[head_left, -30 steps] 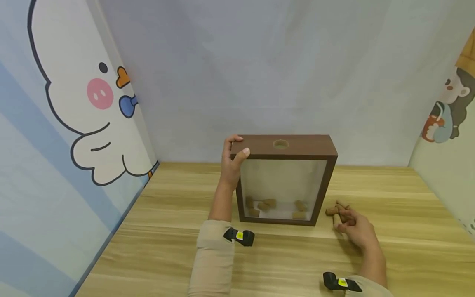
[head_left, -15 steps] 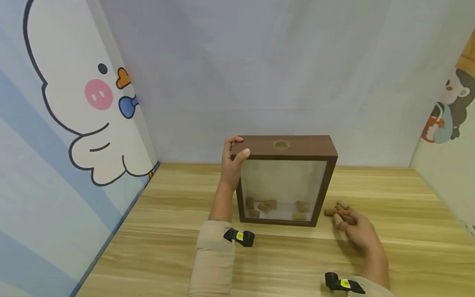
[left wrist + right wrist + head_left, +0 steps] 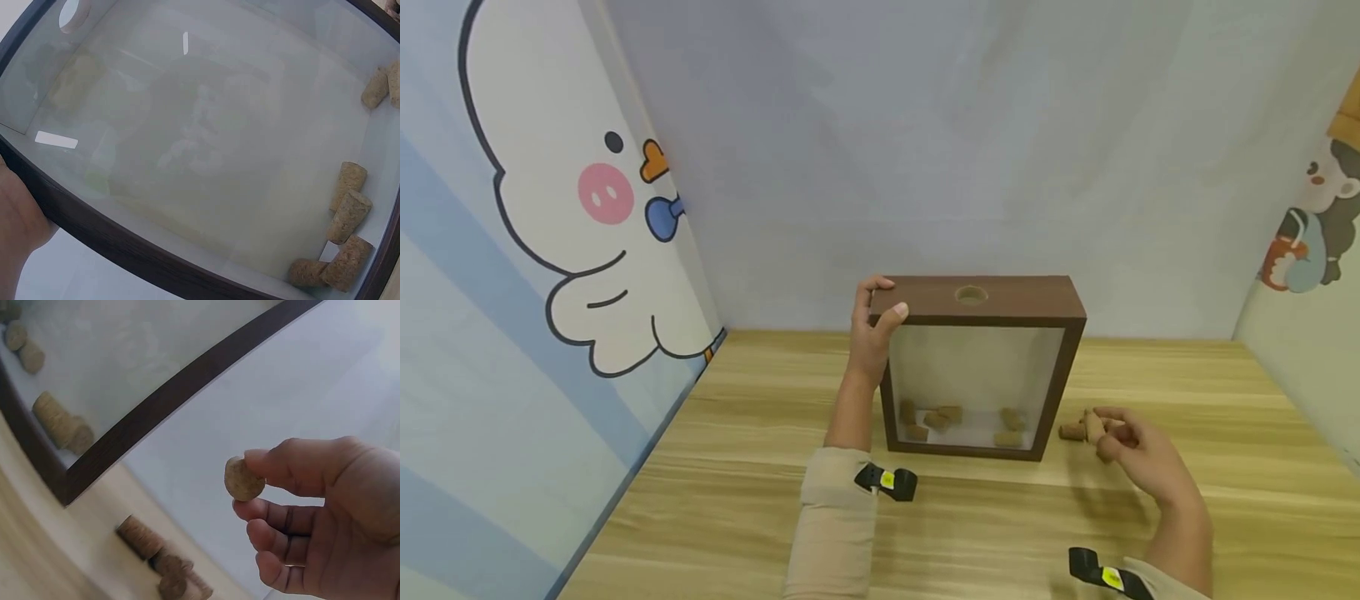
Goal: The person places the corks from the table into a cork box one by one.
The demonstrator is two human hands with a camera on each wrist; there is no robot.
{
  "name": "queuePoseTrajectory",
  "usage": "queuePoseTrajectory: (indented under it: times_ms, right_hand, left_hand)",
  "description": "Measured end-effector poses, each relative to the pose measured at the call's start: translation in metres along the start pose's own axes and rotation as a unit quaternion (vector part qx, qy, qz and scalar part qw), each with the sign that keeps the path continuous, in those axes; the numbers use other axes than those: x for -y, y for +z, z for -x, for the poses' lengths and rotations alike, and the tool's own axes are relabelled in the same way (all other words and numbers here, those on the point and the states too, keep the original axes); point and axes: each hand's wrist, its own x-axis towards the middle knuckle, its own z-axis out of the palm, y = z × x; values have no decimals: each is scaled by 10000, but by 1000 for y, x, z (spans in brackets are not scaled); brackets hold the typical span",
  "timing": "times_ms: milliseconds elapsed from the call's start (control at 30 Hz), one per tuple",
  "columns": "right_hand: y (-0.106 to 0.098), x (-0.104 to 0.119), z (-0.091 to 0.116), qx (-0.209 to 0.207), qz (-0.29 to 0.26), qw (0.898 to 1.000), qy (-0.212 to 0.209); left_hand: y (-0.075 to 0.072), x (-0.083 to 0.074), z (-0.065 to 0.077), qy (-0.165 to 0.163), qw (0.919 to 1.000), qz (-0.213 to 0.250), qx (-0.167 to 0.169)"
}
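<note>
A dark brown wooden shadow box (image 3: 977, 383) with a clear front and a round hole (image 3: 972, 295) in its top stands upright on the table. My left hand (image 3: 872, 333) grips its upper left corner, thumb on the front edge and fingers over the top. Several corks (image 3: 350, 215) lie inside along the bottom. To the right of the box, my right hand (image 3: 1142, 454) pinches a cork (image 3: 242, 479) between thumb and fingers, raised over the table. Below it lie several loose corks (image 3: 169, 569), partly overlapped by the hand in the head view.
The wood-grain table (image 3: 760, 500) reaches back to a pale cloth wall (image 3: 925, 150). A panel with a cartoon bird (image 3: 550, 167) borders the left side, and another printed panel (image 3: 1307, 225) the right. Each sleeve carries a black wrist camera (image 3: 886, 482).
My right hand has taken a cork from the loose pile and lifted it, shifting slightly right. The left hand keeps its grip on the box's corner.
</note>
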Motion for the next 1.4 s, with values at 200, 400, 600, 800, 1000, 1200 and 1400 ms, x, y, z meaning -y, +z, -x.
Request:
queuePoseTrajectory:
  times_ms: [200, 400, 600, 800, 1000, 1200, 1400]
  right_hand:
    - [-7, 18, 0, -168, -16, 9994, -317]
    - [-9, 40, -1, -616, -85, 9926, -1047]
    - [-10, 63, 0, -1133, -270, 9788, -1685]
    - [-9, 84, -1, -1515, -499, 9593, -2328]
    - [-8, 104, -5, -1538, -881, 9417, -2860]
    - [-5, 127, -14, -1258, -1055, 9295, -3302]
    - [-3, 151, -23, -1191, -988, 9175, -3663]
  left_hand:
    - [0, 0, 0, -22, 10000, -5, -20]
    - [0, 1, 0, 11, 10000, -29, 0]
    - [0, 1, -1, -3, 10000, -21, -20]
    - [1, 1, -1, -2, 10000, -25, -45]
    - [0, 2, -1, -11, 10000, 31, -19]
    - [-2, 1, 0, 8, 9999, 102, 23]
    - [-2, -2, 0, -90, 9999, 135, 48]
